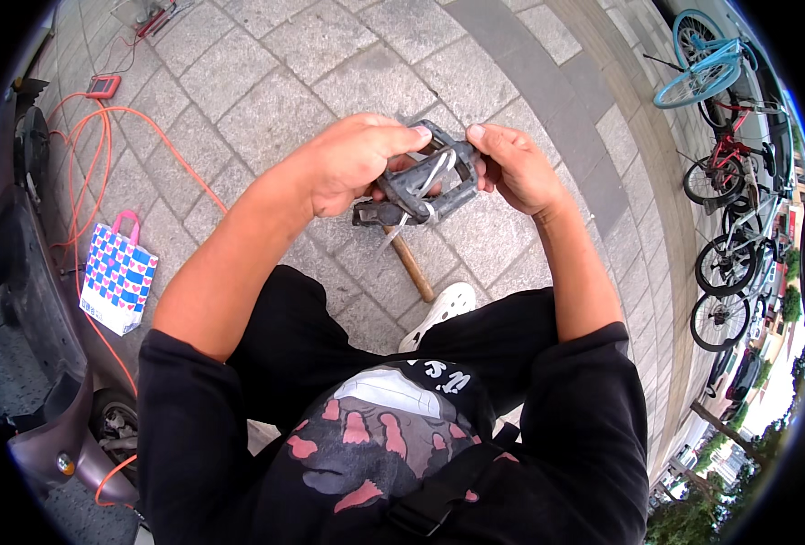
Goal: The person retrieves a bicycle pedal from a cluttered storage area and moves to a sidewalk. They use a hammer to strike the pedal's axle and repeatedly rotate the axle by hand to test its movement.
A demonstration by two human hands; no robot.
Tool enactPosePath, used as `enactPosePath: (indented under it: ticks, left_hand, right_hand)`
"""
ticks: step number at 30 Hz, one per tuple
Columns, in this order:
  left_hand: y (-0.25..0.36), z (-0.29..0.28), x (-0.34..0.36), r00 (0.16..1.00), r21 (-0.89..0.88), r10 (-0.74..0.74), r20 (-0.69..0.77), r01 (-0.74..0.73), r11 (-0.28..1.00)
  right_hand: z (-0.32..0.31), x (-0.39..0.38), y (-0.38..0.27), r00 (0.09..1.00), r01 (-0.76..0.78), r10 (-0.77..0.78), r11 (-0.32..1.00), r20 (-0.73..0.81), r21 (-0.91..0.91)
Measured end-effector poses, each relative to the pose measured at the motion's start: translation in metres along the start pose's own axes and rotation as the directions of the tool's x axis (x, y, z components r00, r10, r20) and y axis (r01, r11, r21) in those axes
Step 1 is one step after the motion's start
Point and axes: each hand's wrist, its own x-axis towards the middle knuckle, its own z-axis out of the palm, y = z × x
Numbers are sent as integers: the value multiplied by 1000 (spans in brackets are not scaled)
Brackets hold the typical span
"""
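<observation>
Between both hands, over the paving, are black bicycle pedals (pixel 459 196), seemingly a pair bundled together. A thin white tie (pixel 441 170) loops around them, and a loose end hangs below. My left hand (pixel 352 165) grips the left side, its thumb on the top edge and its fingers partly hidden beneath. At the right end, my right hand (pixel 518 171) pinches the upper corner between thumb and fingers. Under the pedals, a hammer (pixel 409 263) with a wooden handle lies on the ground, its dark head partly covered by them.
An orange hose (pixel 182 156) coils at the left beside a red device (pixel 103 87). A checked bag (pixel 119 272) with a pink handle stands near a parked scooter (pixel 62 436). Several bicycles (pixel 727 263) line the right side. My white clog (pixel 448 311) is below the hammer.
</observation>
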Motion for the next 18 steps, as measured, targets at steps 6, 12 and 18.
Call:
enactPosePath:
  ticks: [6,12,18]
  left_hand:
    - [-6,-3,4,1000,21,4,-14,-3,1000]
    - [-11,-10,-2,979,272,168,113,-193,943]
    - [-27,-91,8,948,316,317,32,-310,897]
  right_hand:
    - [2,-8,-5,988,134,-135,991,77,9]
    - [4,-1,-5,995,103,-102,978,13,-180]
    - [32,25,-19,986,76,-138,869,-91,-488]
